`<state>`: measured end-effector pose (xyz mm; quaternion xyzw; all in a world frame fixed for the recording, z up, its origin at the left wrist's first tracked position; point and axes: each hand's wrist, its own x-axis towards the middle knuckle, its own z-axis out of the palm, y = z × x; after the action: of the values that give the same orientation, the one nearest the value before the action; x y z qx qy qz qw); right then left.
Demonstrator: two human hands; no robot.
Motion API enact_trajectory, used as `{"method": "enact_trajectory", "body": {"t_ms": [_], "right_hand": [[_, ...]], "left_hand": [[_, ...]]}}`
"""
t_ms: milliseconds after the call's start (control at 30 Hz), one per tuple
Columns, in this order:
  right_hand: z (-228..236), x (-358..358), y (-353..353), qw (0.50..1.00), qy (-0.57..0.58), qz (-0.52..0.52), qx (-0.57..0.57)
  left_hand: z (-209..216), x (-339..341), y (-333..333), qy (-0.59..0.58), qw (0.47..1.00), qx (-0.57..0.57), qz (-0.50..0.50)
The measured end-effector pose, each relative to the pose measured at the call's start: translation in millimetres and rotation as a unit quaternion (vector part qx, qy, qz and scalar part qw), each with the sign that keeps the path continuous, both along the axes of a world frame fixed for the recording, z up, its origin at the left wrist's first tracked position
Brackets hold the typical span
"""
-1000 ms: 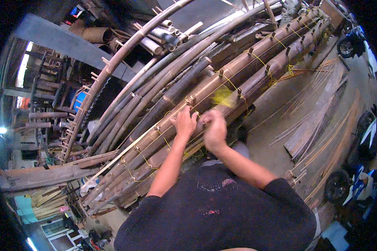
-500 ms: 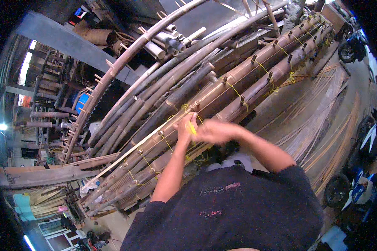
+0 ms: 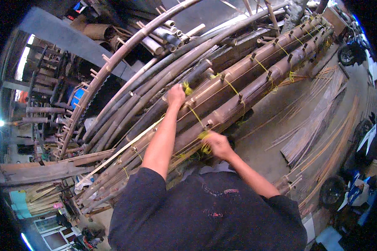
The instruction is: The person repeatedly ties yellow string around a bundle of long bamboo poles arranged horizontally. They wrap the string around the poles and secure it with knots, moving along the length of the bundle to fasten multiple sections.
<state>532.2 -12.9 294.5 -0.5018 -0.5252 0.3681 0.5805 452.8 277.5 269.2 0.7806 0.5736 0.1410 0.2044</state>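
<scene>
Two long brown bamboo poles (image 3: pixel 234 75) with short dark pegs run diagonally from lower left to upper right, bound across at intervals by yellow twine (image 3: pixel 194 112). My left hand (image 3: pixel 176 96) is closed at the far side of the poles, and a tuft of the twine sticks out beside its fingers. On the near side, my right hand (image 3: pixel 219 145) is closed on a loose yellow tangle of the same twine. Between the hands, one strand stretches across the poles. A pale split bamboo strip (image 3: pixel 117 154) lies along the far pole, passing under my left forearm.
Beyond the poles lies a stack of dark bamboo poles (image 3: pixel 155 90), with cut pale tubes (image 3: pixel 153 45) above it. A curved pegged pole (image 3: pixel 113 62) arches at the left. Thin strips (image 3: pixel 347 134) and flat slats (image 3: pixel 303 134) cover the floor at right, near a motorcycle wheel (image 3: pixel 334 190).
My hands were together over the far pole and have parted. The left moved up and away to the far side; the right came down to the near side. My view shifted slightly.
</scene>
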Motion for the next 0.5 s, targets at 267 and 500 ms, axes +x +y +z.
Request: {"method": "enact_trajectory", "body": {"t_ms": [267, 500], "right_hand": [[-35, -112, -19, 0.816, 0.387, 0.145, -0.404], [19, -216, 59, 0.878, 0.421, -0.224, -0.028]], "left_hand": [[82, -154, -50, -0.021, 0.999, -0.002, -0.041], [59, -214, -127, 0.088, 0.985, -0.042, -0.144]]}}
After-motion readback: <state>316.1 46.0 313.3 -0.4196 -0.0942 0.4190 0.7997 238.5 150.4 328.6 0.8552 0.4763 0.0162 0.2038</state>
